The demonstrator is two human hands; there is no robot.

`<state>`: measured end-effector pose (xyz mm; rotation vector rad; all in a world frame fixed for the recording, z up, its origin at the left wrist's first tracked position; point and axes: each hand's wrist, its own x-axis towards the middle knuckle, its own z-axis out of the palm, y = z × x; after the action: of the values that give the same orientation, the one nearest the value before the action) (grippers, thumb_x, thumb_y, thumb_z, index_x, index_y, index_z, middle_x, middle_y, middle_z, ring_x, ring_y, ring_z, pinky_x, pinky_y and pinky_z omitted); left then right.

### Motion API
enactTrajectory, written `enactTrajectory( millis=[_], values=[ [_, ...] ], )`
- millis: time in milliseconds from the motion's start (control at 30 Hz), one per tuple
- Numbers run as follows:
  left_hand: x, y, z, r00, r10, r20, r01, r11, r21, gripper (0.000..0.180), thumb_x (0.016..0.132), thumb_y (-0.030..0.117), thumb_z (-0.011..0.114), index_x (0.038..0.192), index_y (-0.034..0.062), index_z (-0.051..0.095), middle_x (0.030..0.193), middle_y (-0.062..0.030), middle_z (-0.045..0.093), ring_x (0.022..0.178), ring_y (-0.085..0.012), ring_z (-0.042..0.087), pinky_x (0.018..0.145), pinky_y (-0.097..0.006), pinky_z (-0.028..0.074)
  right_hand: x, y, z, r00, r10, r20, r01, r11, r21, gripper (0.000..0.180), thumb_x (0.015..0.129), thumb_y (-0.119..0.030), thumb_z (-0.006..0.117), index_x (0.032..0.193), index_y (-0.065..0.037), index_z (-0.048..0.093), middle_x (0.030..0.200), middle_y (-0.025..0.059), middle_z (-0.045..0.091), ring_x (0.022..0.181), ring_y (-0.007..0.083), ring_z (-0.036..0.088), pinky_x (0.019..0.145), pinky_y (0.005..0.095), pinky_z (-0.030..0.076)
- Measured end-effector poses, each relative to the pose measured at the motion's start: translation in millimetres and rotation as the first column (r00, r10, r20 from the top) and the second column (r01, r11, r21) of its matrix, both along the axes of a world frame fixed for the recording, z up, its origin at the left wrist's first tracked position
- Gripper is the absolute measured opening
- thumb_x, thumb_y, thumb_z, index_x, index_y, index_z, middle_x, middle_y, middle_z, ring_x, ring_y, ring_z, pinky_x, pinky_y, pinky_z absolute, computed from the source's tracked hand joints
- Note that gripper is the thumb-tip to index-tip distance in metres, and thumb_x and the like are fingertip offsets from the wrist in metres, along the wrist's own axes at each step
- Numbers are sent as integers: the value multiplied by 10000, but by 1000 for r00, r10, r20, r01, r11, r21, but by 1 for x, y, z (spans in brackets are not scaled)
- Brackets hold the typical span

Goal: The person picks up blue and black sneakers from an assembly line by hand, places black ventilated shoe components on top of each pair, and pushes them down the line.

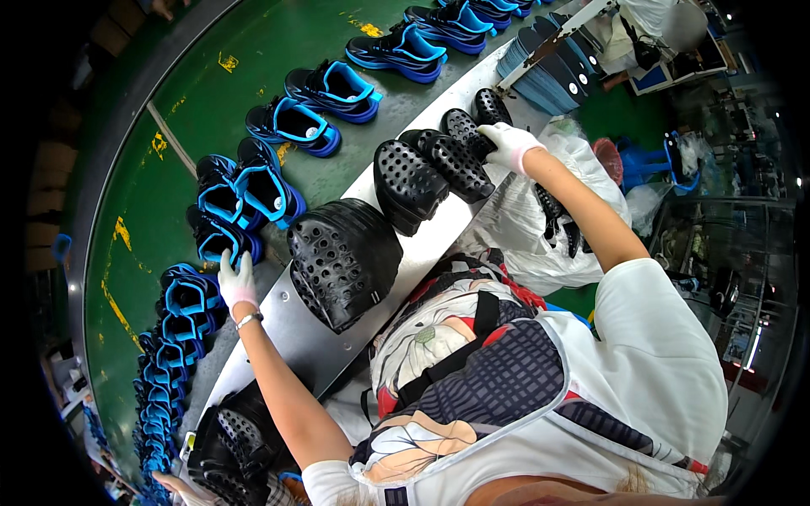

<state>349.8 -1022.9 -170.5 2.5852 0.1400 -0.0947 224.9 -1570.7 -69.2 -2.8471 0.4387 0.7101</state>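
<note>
The left hand (236, 282), gloved in white and with a thin bracelet at the wrist, is stretched out over the edge of the conveyor belt (253, 76) and is closed on the heel of a blue and black shoe (221, 243); the fingers are seen curled over the shoe's collar, though how firmly they press cannot be told. Just beyond that grip further blue and black shoes (266, 187) are lined in pairs along the green belt, and more of them (173, 337) are crowded on the near side of the hand. The right hand (509, 145), likewise gloved, is laid on a stack of black perforated insoles (468, 131), with its fingers closed over the edge of the uppermost pieces. Directly beside that grip, towards the body, more black perforated insoles (460, 164) are fanned out on a pale metal shelf (295, 337), and a large rounded pile of them (342, 257) is set between the two hands. Beneath the right forearm a clear plastic bag (527, 228) with dark pieces in it is seen. Past the right hand a rack of dark blue flat insoles (548, 72) is stacked. Another heap of black perforated pieces (232, 447) lies below the left elbow.
</note>
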Motion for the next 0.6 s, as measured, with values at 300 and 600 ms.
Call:
enactTrajectory(
  millis=[300, 600],
  values=[
    [-51, 20, 17, 1000, -4, -31, 1, 995, -95, 452, 882, 275, 628, 1264, 40, 570, 1122, -137, 613, 922, -202, 608, 800, -306, 492, 1, -26, -18, 993, 101, 66, -106, 992, 73, 553, 690, -284, 733, 1173, -100, 534, 1125, 176, 544, 1059, 346, 562, 897, 397, 467],
    [-78, 14, 85, 971, 178, 157, -121, 940, -319, 366, 920, 205, 598, 1196, -34, 603, 1182, -150, 628, 1070, -220, 593, 953, -317, 433, 5, -37, 69, 909, 86, 408, -177, 965, 192, 444, 656, -204, 784, 981, -32, 535, 865, 90, 540, 766, 204, 560, 705, 329, 487]
  ],
)
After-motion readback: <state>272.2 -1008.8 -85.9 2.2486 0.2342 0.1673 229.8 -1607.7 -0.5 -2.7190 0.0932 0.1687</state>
